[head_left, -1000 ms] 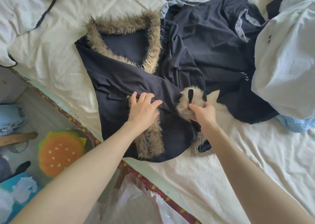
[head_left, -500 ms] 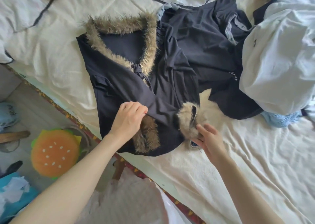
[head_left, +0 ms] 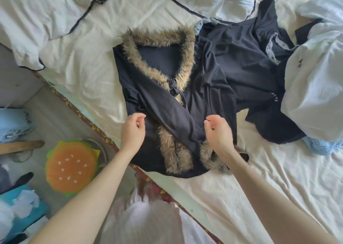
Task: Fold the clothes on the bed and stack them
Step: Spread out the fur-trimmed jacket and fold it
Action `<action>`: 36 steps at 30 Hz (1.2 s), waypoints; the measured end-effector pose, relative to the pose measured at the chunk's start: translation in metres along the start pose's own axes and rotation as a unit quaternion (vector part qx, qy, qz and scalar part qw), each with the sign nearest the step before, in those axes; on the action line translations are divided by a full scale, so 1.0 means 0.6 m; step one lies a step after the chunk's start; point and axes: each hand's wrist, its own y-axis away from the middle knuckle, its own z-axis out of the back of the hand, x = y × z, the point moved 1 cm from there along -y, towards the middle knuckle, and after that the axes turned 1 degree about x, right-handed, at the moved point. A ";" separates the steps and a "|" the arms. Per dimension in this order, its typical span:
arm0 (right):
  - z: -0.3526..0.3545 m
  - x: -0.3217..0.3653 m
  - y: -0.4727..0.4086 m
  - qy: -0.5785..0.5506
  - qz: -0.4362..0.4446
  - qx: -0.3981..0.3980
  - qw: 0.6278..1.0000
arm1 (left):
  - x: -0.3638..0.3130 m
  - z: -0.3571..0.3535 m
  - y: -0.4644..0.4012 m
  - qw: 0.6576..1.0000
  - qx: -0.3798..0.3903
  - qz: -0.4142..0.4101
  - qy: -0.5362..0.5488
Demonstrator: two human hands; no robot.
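A dark navy cardigan (head_left: 167,102) with brown fur trim lies flat on the white bed sheet (head_left: 259,178), collar away from me. One sleeve is folded diagonally across its front, and its fur cuff (head_left: 207,156) rests near the hem. My left hand (head_left: 132,131) hovers at the cardigan's left edge with its fingers loosely curled and nothing visibly held. My right hand (head_left: 220,132) is over the cardigan's right side, also loosely curled and holding nothing.
Another dark garment (head_left: 250,67) lies crumpled to the right, partly under a white garment (head_left: 311,95). A light blue knitted piece (head_left: 323,147) peeks out beneath. Pillows (head_left: 46,17) are at the top. On the floor beside the bed edge (head_left: 96,130) lies a burger cushion (head_left: 71,166).
My right hand let go of the fur cuff, which now lies near the hem. Both hands moved to the cardigan's left and right sides.
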 end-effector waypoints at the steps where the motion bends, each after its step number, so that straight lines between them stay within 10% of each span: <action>1: -0.010 0.029 -0.015 0.006 0.024 0.012 1.000 | 0.011 0.015 -0.015 0.999 -0.023 0.028 0.016; 6: -0.069 0.176 -0.097 0.013 0.125 0.076 0.989 | 0.053 0.051 -0.100 0.994 -0.069 0.069 0.051; 16: -0.201 0.390 -0.242 0.142 0.309 0.061 0.938 | 0.083 0.063 -0.186 0.984 -0.065 -0.153 -0.062; 24: -0.240 0.461 -0.300 0.134 0.151 0.045 0.978 | 0.130 0.132 -0.212 0.984 0.068 -0.093 0.138; 36: -0.209 0.434 -0.227 0.122 0.287 0.001 0.950 | 0.119 0.099 -0.189 0.960 0.109 0.157 0.204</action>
